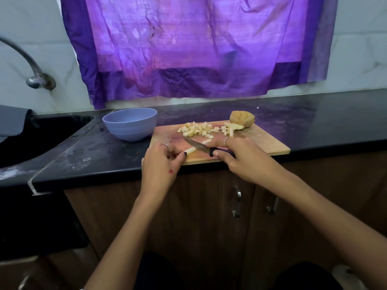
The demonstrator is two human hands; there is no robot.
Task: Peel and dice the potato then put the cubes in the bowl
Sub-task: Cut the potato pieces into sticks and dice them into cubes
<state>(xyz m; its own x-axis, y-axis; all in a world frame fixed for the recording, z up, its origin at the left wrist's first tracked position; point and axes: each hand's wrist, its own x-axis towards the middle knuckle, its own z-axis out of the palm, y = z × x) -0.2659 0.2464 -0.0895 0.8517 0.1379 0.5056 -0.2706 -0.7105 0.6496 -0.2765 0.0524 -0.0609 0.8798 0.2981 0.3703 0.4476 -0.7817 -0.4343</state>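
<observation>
Both forearms reach in from the near edge. On the near part of the wooden cutting board [261,143], the left hand [161,164] pinches a pale potato stick [191,151], while the right hand [247,158] grips the knife [199,145], blade angled left just beside the stick. Farther back lie diced potato cubes [199,129], and the unpeeled potato piece [242,118] sits at the far right. Left of the board stands the blue bowl [130,124] on the black counter [314,122].
</observation>
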